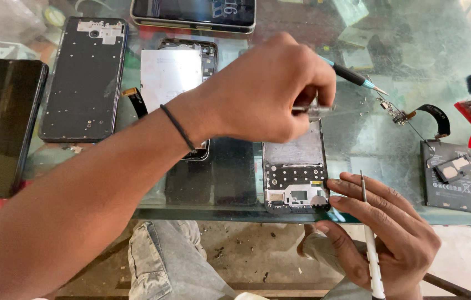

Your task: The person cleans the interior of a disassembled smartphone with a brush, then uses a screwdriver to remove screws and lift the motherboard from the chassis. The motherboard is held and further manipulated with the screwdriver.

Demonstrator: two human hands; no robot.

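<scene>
A scratched glass bench [413, 50] carries the opened phone frame [295, 166] at its near edge, long axis running away from the person. The left hand [263, 89] hovers over the frame's far end, its grip pinched on a small metal tool [314, 109]. The right hand [382, 233] steadies the frame's near right corner, a white-handled screwdriver [371, 250] between its fingers.

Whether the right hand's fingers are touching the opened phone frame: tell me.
Touching. The head view shows the right hand with its fingertips resting on the lower right edge of the opened phone frame, no gap visible.
</scene>
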